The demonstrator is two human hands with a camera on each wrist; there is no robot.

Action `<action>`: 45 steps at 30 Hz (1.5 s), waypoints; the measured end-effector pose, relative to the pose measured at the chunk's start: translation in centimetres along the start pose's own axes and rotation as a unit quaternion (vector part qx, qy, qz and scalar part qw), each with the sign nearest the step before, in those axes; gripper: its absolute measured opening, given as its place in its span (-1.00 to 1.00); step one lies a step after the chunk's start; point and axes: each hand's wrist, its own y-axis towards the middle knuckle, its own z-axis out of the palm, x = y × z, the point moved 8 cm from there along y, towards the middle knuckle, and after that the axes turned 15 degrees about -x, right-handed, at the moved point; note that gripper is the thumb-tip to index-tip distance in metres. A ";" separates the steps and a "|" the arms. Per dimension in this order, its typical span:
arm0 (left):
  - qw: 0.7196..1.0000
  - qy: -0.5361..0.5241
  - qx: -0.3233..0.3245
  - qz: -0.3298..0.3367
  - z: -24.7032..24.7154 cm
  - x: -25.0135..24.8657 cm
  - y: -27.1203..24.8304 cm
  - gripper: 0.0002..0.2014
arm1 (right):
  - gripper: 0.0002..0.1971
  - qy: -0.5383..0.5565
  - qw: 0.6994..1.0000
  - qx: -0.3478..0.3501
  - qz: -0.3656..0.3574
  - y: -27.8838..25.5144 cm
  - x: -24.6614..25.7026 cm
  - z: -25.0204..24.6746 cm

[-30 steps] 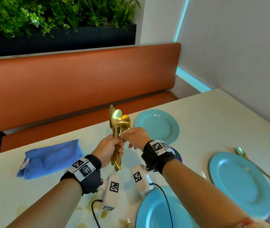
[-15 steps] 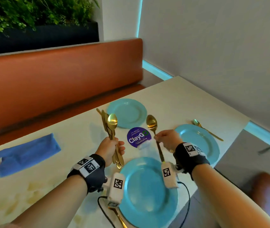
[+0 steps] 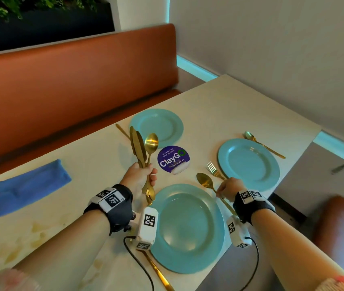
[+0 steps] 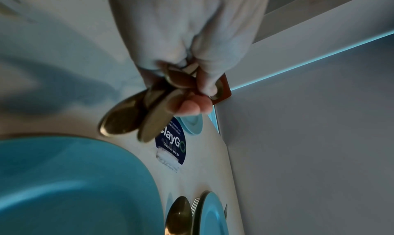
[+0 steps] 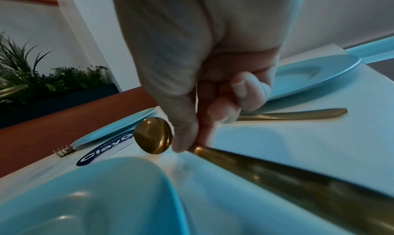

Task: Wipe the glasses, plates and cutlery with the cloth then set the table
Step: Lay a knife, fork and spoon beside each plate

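My left hand [image 3: 139,177] grips a bundle of gold cutlery [image 3: 140,150], knives and a spoon, upright above the table left of the near blue plate [image 3: 188,225]. In the left wrist view the bundle's handle ends [image 4: 136,118] hang below my curled fingers [image 4: 192,107]. My right hand [image 3: 227,189] pinches a single gold spoon [image 3: 204,181] by its handle, low over the table just right of the near plate. The right wrist view shows the spoon bowl [image 5: 153,135] close above the tabletop. A folded blue cloth [image 3: 26,187] lies at the far left.
Two more blue plates [image 3: 156,127] [image 3: 248,164] sit on the white table, with a gold fork [image 3: 215,171], a spoon [image 3: 261,143] and another gold piece [image 3: 158,274] beside them. A purple round sticker [image 3: 173,158] marks the middle. An orange bench [image 3: 72,80] lines the far side.
My right hand has taken one spoon out of the bundle and carried it right and down, beside the near plate. The left hand keeps the rest. My view has swung right.
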 end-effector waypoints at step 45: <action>0.997 -0.028 0.075 0.012 -3.6 -1.1 -4.7 -0.84 | -0.82 0.241 0.955 -0.019 -0.172 -9.5 19.7 -5.7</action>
